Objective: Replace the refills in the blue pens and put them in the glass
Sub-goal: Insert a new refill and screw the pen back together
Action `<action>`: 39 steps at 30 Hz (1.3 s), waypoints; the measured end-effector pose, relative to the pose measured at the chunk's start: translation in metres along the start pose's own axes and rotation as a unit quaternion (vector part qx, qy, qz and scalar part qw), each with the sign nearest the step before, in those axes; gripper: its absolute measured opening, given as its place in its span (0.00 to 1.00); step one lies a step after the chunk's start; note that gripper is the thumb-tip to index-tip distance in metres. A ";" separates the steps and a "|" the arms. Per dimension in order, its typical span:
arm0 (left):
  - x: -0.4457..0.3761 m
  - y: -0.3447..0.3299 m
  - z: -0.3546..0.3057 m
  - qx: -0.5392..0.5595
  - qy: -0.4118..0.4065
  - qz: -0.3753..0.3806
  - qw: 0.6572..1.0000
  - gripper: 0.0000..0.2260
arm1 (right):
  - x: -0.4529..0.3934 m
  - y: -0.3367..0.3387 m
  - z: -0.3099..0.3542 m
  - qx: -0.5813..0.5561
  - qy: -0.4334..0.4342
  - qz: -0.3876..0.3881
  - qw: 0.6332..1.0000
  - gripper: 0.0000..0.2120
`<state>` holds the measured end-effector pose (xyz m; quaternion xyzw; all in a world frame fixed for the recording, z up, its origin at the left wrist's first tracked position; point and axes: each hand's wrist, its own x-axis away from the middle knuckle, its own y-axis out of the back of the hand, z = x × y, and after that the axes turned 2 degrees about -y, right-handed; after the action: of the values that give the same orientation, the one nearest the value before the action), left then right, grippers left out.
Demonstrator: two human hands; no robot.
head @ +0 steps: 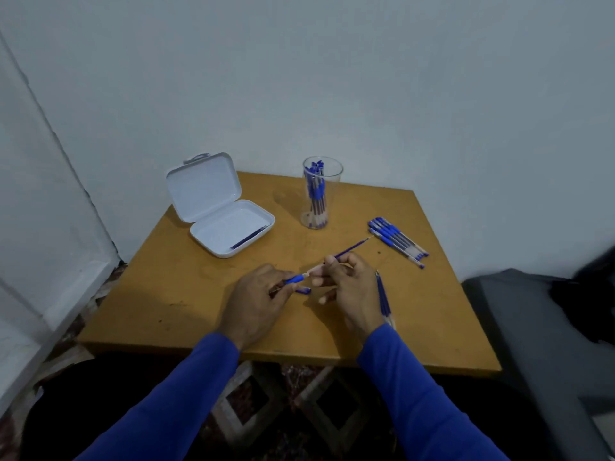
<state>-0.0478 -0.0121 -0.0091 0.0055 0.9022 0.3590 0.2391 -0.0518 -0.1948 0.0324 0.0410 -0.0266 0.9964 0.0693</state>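
Hands work over the table point(186, 294): left hand point(254, 302) pinches 1 pen barrel point(297, 278), right hand point(349, 287) pinches 1 refill point(352, 249). Glass point(321, 194) behind holds several pens, number unclear; about 5 pens point(397, 241) lie right.

the left hand point(256, 302) covers the rear of the pen barrel point(296, 278) it pinches, and the right hand point(349, 287) hides where the refill point(352, 249) enters it. a small blue piece point(303, 290) under the fingers is too blurred to name. near the table's point(166, 311) right edge, the right wrist hides the near ends of loose refills point(382, 296). pens in the glass point(322, 193) overlap, so no count is possible.
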 end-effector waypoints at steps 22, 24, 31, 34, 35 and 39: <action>0.003 -0.006 -0.007 0.006 0.009 0.017 1.000 0.11 | 0.009 0.008 -0.005 -0.005 -0.035 0.040 0.999 0.08; 0.003 -0.005 -0.007 0.006 0.002 0.018 1.000 0.11 | 0.009 0.006 -0.002 -0.015 -0.048 0.050 0.997 0.08; 0.002 -0.005 -0.007 0.005 0.008 0.012 1.000 0.12 | 0.005 0.002 0.000 0.009 -0.070 0.005 0.998 0.12; 0.002 -0.005 -0.007 0.003 0.013 0.012 1.000 0.12 | 0.007 0.000 -0.002 0.035 -0.085 0.058 0.994 0.13; 0.002 -0.005 -0.006 0.002 0.011 0.010 1.000 0.12 | 0.007 0.000 -0.002 0.023 -0.084 0.052 0.995 0.13; 0.002 -0.006 -0.005 0.013 0.009 0.002 1.000 0.11 | 0.006 0.001 -0.004 0.017 -0.070 0.023 0.997 0.10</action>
<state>-0.0510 -0.0192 -0.0105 0.0072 0.9090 0.3478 0.2297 -0.0577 -0.1949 0.0286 0.1108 -0.0155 0.9928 0.0433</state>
